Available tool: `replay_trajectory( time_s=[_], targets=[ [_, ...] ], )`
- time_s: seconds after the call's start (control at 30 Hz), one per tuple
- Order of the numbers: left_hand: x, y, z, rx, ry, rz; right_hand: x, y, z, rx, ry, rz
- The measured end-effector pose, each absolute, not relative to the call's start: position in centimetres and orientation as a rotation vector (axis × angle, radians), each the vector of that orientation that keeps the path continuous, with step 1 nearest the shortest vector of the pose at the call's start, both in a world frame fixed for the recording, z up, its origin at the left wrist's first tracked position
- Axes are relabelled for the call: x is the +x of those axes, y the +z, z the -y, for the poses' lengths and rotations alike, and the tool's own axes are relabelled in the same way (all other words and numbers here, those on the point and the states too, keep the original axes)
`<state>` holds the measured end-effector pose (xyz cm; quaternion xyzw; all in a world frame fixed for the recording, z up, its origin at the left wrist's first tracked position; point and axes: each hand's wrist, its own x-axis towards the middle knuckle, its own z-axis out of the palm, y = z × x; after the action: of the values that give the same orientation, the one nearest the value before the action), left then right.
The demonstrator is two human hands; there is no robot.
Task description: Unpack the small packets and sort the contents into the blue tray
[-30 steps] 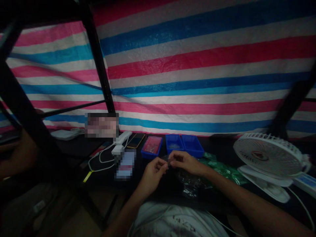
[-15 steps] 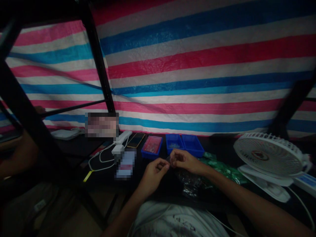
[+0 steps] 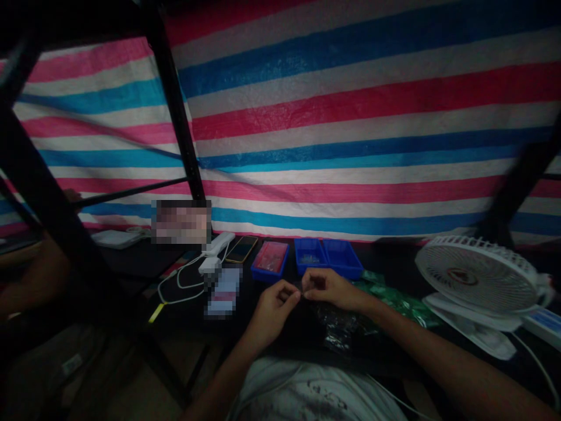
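Note:
My left hand (image 3: 277,307) and my right hand (image 3: 328,287) meet over the dark table, fingertips almost touching. Each is closed in a pinch on something small between them, too dark and tiny to make out. Just beyond are a blue bin (image 3: 309,258) with small clear pieces, a second blue bin (image 3: 344,257), and a blue bin with a red lining (image 3: 270,259) holding small clear items. Clear plastic bags (image 3: 338,327) lie below my right wrist. Crumpled green plastic packaging (image 3: 401,307) spreads beyond my right forearm.
A white clip fan (image 3: 477,280) stands on the right. To the left are a phone (image 3: 242,249), a white power strip (image 3: 219,242) with cables, and a yellow tag (image 3: 156,313). A black metal frame post (image 3: 175,111) rises at left. Another person's arm (image 3: 39,275) shows far left.
My fingertips have shifted slightly, and the clear film seen between them earlier is now hard to see. The surrounding things stay where they were.

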<state>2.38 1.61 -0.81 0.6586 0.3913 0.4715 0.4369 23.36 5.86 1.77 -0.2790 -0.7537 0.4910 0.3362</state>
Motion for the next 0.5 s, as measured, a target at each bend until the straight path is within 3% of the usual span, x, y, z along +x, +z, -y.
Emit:
replay_trajectory(
  time_s=[0.5],
  targets=[
    [2.33,-0.95,-1.59,1.647,1.192,-0.981,23.51,1.33,-6.01,-0.698,1.295,1.993]
  ],
)
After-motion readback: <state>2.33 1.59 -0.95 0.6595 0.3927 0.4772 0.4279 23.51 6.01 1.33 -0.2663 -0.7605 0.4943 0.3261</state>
